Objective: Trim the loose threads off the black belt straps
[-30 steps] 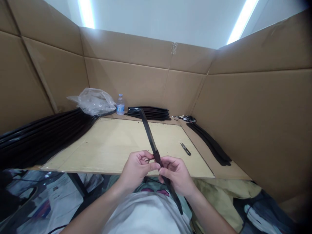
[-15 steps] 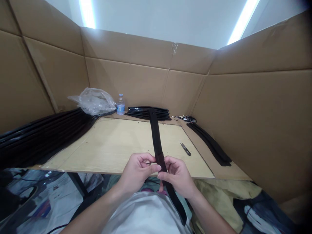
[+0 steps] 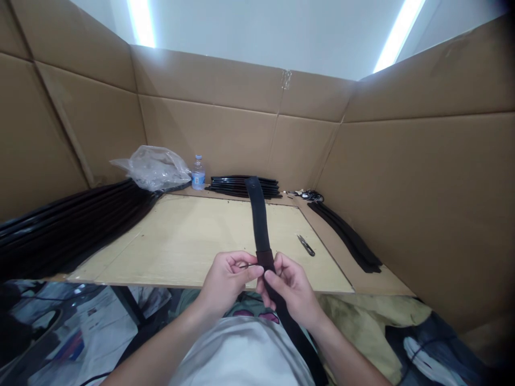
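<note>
A long black strap [image 3: 258,220] rises from between my hands toward the back of the table, its flat face turned to me. My left hand [image 3: 227,279] pinches it at a band-like sleeve near 660,490. My right hand [image 3: 290,289] grips the strap just below that, and the lower end runs down over my lap. A thin dark thread or loop shows between my left fingers.
A light wooden board [image 3: 193,241] lies on the table inside tall cardboard walls. Small snips [image 3: 306,245] rest on it at the right. Stacks of black straps lie at left [image 3: 68,225], back [image 3: 241,186] and right [image 3: 348,236]. A plastic bag [image 3: 153,167] and water bottle [image 3: 198,172] stand behind.
The strap has turned from edge-on and leaning left to flat-faced and nearly upright. Both hands kept their hold and shifted slightly up the strap.
</note>
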A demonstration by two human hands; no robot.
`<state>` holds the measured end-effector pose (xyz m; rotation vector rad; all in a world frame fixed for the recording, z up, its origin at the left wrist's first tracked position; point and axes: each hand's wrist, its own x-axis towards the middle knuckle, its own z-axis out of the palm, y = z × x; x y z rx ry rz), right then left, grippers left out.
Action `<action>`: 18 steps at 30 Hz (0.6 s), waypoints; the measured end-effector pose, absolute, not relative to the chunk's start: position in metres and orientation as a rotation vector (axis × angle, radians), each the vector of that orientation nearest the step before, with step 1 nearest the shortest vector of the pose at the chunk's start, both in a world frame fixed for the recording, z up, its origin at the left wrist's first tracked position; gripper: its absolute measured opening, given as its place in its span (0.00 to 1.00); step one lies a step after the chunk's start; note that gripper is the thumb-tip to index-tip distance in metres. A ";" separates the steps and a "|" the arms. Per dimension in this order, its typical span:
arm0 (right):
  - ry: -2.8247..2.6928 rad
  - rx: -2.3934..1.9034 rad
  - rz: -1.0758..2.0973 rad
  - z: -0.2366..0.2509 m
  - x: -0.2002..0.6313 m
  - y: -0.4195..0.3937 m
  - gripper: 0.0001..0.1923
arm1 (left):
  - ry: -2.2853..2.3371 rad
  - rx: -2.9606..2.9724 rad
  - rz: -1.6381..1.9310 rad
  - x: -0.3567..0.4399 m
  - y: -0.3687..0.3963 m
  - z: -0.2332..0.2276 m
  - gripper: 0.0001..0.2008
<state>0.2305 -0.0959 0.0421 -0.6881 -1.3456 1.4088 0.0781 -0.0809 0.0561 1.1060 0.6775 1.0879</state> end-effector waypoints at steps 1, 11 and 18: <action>-1.337 -0.675 1.417 0.041 0.231 -0.095 0.14 | 0.699 1.105 1.097 0.078 -0.080 0.055 0.12; -1.216 -0.781 1.420 0.041 0.228 -0.096 0.17 | 0.754 1.108 1.141 0.080 -0.081 0.053 0.13; -1.168 -0.865 1.423 0.037 0.224 -0.095 0.19 | 0.730 1.010 1.147 0.083 -0.077 0.048 0.13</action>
